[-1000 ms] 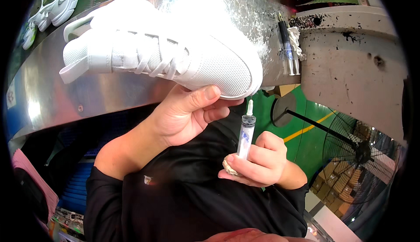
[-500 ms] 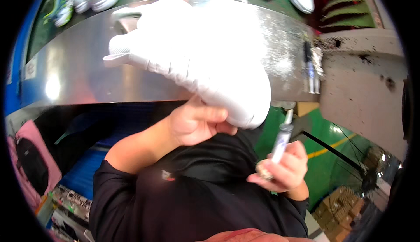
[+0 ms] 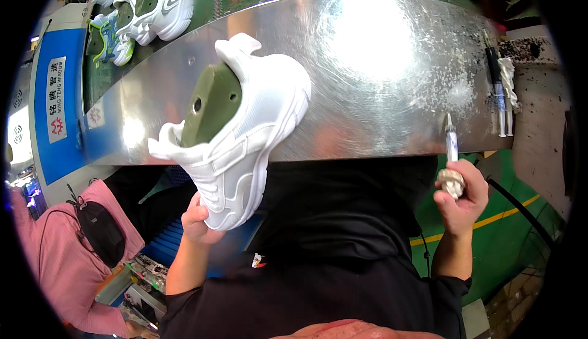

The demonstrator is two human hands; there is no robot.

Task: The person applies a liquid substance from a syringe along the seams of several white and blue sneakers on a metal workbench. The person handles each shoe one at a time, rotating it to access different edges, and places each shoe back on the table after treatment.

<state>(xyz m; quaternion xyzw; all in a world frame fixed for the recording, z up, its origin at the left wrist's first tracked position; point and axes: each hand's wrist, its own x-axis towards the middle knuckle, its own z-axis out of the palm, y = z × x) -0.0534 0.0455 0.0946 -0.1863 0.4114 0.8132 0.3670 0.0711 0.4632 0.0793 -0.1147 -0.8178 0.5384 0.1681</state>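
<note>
Here, a white shoe point(image 3: 236, 137) and a syringe point(image 3: 451, 149) are held up before the metal table point(image 3: 380, 63).
The left hand point(image 3: 199, 219) grips the shoe's toe from below; the right hand point(image 3: 460, 198) is clenched around the syringe, tip up.

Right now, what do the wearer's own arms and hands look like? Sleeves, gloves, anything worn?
Both hands are bare, no gloves: left hand, right hand. Both forearms are uncovered too. Short black sleeves end near the elbows, part of a black top with a small coloured emblem on the chest. No watch or wristband shows on either wrist. Rings cannot be made out.
</note>
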